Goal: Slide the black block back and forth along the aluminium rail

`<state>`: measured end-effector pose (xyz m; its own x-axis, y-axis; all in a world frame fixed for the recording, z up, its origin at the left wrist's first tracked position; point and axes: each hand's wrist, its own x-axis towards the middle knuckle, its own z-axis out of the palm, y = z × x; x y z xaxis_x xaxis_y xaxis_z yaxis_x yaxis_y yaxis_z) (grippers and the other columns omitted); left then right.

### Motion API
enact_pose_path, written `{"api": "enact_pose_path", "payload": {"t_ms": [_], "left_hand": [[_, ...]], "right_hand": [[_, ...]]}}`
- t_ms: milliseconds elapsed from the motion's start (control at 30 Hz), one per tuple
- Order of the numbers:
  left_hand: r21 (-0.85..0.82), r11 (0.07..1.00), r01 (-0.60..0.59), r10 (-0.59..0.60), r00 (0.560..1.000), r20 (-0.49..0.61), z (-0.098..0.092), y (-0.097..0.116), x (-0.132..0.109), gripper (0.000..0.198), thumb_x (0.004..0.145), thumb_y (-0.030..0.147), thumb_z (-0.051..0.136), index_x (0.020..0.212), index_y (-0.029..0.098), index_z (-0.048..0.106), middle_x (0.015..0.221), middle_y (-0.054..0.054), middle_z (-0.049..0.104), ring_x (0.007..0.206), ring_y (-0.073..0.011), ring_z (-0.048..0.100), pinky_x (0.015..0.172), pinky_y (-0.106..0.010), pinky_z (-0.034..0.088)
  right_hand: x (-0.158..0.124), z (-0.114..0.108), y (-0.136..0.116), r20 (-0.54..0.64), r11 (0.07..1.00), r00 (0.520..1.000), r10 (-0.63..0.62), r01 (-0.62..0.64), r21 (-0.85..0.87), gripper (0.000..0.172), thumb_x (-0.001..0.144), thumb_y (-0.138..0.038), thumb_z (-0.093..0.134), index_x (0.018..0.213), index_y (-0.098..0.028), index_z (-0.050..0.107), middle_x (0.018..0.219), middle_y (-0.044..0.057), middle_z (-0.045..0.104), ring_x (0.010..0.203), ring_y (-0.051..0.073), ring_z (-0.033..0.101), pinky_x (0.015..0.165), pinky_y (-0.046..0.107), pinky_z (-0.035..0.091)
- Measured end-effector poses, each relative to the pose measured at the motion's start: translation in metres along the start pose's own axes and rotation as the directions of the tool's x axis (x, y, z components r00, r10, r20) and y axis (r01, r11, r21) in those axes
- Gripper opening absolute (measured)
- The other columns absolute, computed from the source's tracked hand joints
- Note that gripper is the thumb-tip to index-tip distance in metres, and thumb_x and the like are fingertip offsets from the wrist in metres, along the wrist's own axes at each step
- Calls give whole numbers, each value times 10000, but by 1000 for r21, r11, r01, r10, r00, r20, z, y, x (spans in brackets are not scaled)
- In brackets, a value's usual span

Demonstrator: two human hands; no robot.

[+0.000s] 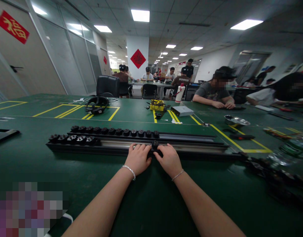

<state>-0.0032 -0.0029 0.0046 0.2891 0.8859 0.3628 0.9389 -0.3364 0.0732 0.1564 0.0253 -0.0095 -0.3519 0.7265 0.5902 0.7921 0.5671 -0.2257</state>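
Note:
A long black track rail (114, 143) with a shiny channel lies across the green table in front of me. My left hand (138, 159) rests over its near side, fingers curled onto the top and thumb in front. Close beside it, my right hand (170, 159) has thumb and forefinger at a small black socket module (155, 144) seated on the rail; its lower part is partly hidden by the fingers. Several similar modules (81, 140) sit at the rail's left end. Behind lies a second rail (186, 136), with a row of black modules (119, 131) along its left part.
On the table are a black headset (97, 104), a yellow object with black cable (157, 105), a white box (182, 110), a metal bowl (236, 121) and a plastic bottle (292, 148). A person (215, 90) sits across at the right. Dark clutter (270, 171) lies right.

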Motion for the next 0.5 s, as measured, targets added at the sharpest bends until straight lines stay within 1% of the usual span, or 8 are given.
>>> {"api": "enact_pose_path", "payload": {"t_ms": [267,500], "left_hand": [[-4,1000,19,-19,1000,14,0,1,0,380,753,330,499,1126,274,447,1043,-35,570,993,-213,475,976,-444,205],[-8,1000,9,-9,1000,5,-1,1,1,390,746,327,505,1127,269,446,1033,-24,574,982,-210,476,973,-440,210]], "right_hand": [[1,-2,-1,1,1000,1000,8,-8,-15,121,779,-297,518,803,-195,580,802,30,651,783,159,572,926,351,329],[0,-3,-1,14,999,1000,14,-14,-34,140,787,-317,509,817,-198,576,784,30,649,782,159,576,923,350,332]]}}
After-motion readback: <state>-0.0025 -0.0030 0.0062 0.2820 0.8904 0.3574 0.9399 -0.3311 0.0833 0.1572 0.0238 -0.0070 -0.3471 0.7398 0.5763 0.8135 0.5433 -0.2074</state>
